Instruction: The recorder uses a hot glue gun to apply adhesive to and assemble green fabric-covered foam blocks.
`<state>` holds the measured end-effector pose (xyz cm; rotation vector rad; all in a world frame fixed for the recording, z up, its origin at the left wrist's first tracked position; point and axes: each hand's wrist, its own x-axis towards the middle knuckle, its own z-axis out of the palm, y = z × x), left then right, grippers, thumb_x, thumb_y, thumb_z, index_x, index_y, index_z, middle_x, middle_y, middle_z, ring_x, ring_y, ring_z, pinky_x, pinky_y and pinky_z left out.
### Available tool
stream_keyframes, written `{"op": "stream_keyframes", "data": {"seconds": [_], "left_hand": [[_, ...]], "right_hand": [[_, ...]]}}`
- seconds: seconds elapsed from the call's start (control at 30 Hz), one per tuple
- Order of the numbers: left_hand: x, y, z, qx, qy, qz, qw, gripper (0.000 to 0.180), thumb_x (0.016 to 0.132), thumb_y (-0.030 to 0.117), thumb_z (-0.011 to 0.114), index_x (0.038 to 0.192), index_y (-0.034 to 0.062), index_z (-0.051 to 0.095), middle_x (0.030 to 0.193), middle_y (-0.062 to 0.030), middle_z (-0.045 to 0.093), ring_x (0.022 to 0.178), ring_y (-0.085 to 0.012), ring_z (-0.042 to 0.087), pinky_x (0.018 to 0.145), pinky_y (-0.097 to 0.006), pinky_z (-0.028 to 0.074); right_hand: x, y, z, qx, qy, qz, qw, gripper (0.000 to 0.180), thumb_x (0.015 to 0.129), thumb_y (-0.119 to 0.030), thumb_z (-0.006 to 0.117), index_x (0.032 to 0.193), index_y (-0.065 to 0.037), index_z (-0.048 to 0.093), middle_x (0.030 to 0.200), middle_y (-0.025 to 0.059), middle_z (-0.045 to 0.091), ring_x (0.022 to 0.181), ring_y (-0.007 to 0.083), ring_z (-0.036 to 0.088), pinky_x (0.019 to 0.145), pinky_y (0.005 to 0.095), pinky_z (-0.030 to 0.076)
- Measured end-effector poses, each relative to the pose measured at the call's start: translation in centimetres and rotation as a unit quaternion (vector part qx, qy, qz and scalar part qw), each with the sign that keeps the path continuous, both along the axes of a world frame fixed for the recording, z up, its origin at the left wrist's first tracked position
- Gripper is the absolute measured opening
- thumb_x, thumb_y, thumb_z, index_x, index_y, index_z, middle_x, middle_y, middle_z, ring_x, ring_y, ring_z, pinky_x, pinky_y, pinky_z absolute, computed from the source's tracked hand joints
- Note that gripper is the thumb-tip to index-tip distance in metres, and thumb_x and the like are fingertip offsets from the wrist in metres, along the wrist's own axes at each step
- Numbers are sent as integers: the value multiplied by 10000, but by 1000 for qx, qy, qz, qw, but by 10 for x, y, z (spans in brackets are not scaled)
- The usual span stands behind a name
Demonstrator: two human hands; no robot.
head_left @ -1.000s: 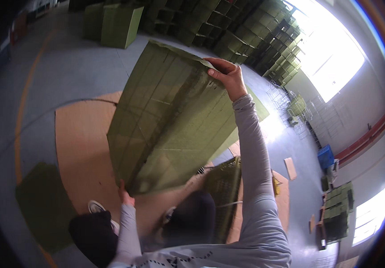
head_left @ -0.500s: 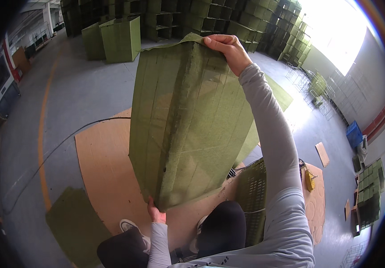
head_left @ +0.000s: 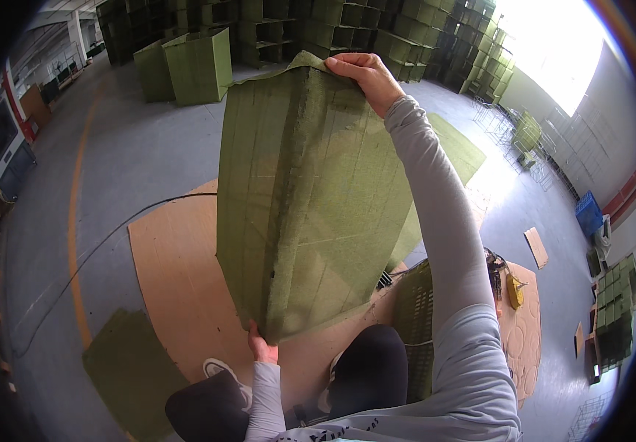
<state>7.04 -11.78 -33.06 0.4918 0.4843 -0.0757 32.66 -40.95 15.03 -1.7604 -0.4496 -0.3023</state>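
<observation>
Folded green panel [head_left: 310,199] held upright in the air over the brown floor board [head_left: 185,287] — right hand [head_left: 366,77] fingers clamped on the top edge, left hand [head_left: 261,346] gripping the bottom corner; not yet opened out or set down

Grey floor [head_left: 148,162] — brown board [head_left: 178,272], green sheet [head_left: 130,372].

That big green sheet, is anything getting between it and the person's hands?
Nothing visible does. The right hand grips the top edge of the green sheet directly, and the left hand holds its lower corner. The sheet hangs free in the air above the brown board on the floor.
</observation>
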Motion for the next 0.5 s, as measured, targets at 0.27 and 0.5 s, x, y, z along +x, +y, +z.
{"op": "stream_keyframes", "data": {"seconds": [0.27,0.5], "left_hand": [[-1,-2,-14,-12,-3,-1,1000,460,1018,331,484,1356,19,481,1332,-117,572,1153,-274,587,962,-429,507],[-7,-2,-11,-28,-30,-14,999,486,1015,353,493,1366,18,462,1349,-126,557,1162,-279,581,981,-433,495]], "right_hand": [[-15,-8,-1,-19,29,-34,999,324,942,-313,631,1068,-29,723,925,13,711,816,74,627,782,236,502],[-52,-40,-18,-241,-59,-228,942,725,960,-615,399,1017,55,669,889,252,667,892,336,648,849,384,457]]}}
